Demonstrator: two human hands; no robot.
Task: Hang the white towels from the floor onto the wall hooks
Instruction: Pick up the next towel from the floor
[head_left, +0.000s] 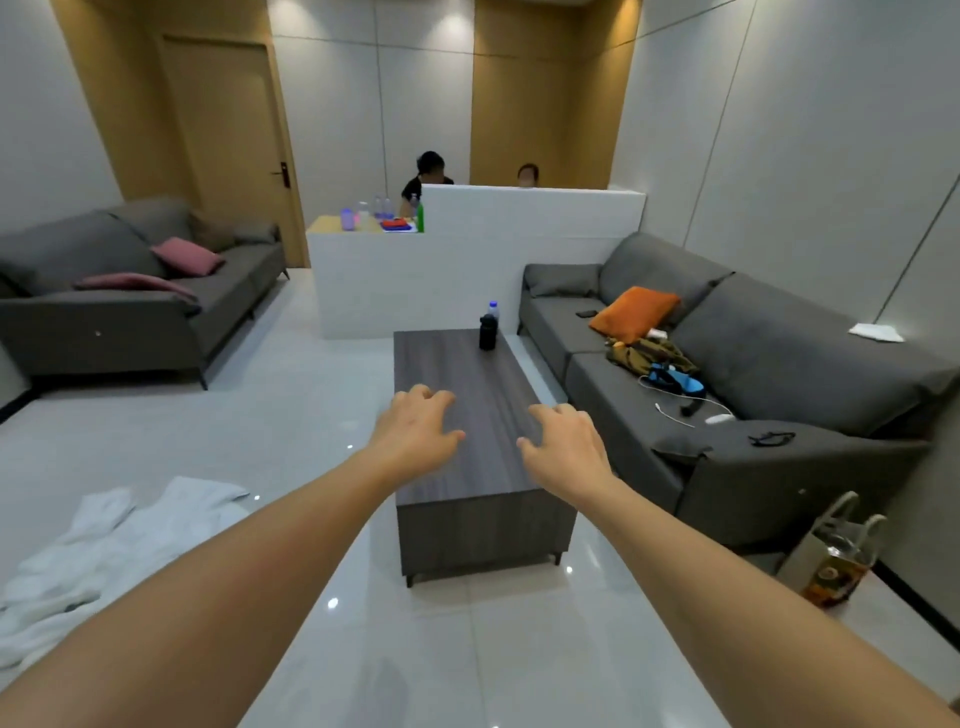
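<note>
White towels (98, 551) lie crumpled in a heap on the glossy floor at the lower left. Both my arms stretch forward over the floor. My left hand (415, 431) hovers with fingers spread and curled, holding nothing, well to the right of the towels. My right hand (563, 441) is beside it, also empty with fingers apart. Both hands appear in front of the dark wooden coffee table (457, 364). No wall hooks are in view.
A grey sofa (779, 374) with an orange cushion, clothes and cables lines the right wall; another grey sofa (130, 291) stands at the left. A black bottle (487, 331) stands on the table. A bag (836, 556) sits on the floor at right. Two people sit behind a white counter (467, 270).
</note>
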